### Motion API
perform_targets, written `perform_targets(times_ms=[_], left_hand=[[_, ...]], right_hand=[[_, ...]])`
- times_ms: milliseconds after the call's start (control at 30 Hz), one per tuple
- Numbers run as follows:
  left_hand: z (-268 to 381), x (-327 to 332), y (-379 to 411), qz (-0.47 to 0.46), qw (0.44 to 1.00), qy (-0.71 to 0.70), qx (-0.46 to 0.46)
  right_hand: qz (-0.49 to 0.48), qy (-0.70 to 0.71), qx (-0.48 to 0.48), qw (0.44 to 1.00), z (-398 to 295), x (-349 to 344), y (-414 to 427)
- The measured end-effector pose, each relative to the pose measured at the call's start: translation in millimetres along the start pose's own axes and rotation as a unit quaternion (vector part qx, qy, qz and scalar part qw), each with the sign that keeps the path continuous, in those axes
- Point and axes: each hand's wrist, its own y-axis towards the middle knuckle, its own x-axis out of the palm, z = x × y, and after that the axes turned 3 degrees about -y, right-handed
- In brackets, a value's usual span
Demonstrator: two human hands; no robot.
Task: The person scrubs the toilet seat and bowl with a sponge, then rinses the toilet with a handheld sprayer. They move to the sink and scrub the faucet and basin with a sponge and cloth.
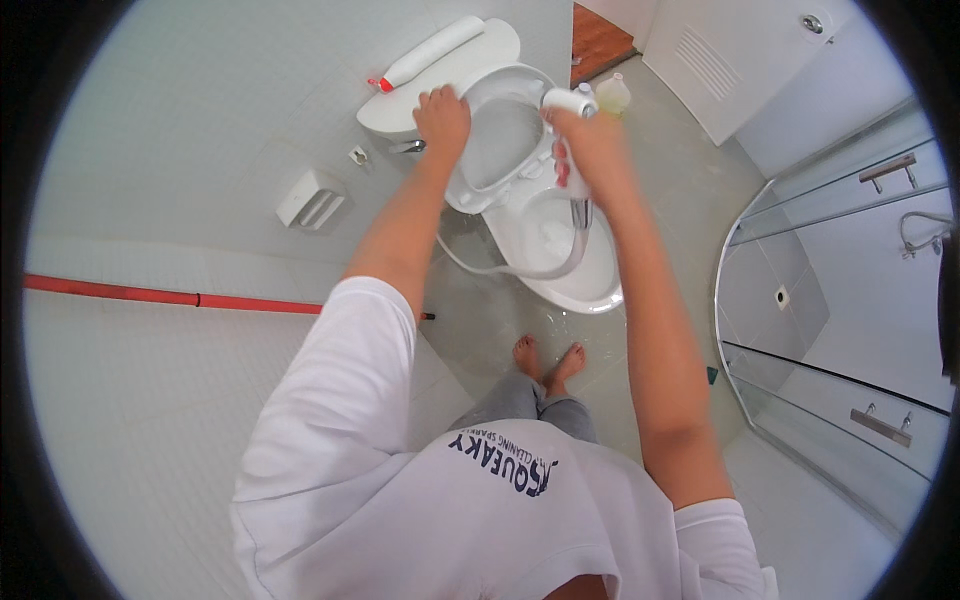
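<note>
My left hand (442, 124) grips the left edge of a raised white toilet seat (474, 176), with the lid behind it, close to the tank (495, 45). In my right hand (596, 154) is a white handheld bidet sprayer (564, 100), held upright in front of the seat's right side. From its chrome connector (581, 214) a pale hose (517, 270) loops down across the open toilet bowl (600, 259). My right hand is slightly blurred. On the tank top lies a white bottle (435, 54) with a red cap.
Cleaning bottles, one a yellowish jug (613, 94), stand on the floor beyond the toilet. A chrome flush lever (407, 147) and a paper holder (311, 199) are at left. A red pole (172, 294) runs along the left wall. A curved glass shower enclosure (731, 300) borders the wet floor.
</note>
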Motion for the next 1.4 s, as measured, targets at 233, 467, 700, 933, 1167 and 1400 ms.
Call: perform_targets(times_ms=[233, 467, 700, 933, 1167, 1400], left_hand=[[-11.2, 48.6, 63.2, -0.034, 0.937, -0.256, 0.237], [-31.1, 29.9, -4.7, 0.070, 0.967, -0.244, 0.007], [-13.7, 83.9, -186.6, 0.119, 0.968, -0.194, -0.107], [63.7, 106.4, -271.7, -0.222, 0.830, -0.468, -0.208], [32.7, 147.6, -309.0, -0.273, 0.799, -0.465, -0.266], [-5.9, 151.4, -324.3, -0.292, 0.792, -0.440, -0.306]], right_hand=[[-0.004, 0.046, 0.029, 0.999, -14.9, 1.1, 9.7], [0.109, 0.160, 0.128, 0.973, 86.1, -31.1, 2.4], [0.188, 0.222, 0.201, 0.935, 171.9, -17.8, -7.6], [0.240, 0.232, 0.267, 0.904, 239.9, -5.0, -2.4], [0.240, 0.257, 0.262, 0.899, 271.2, -16.3, 17.5], [0.231, 0.283, 0.260, 0.894, 287.1, -19.9, 30.6]])
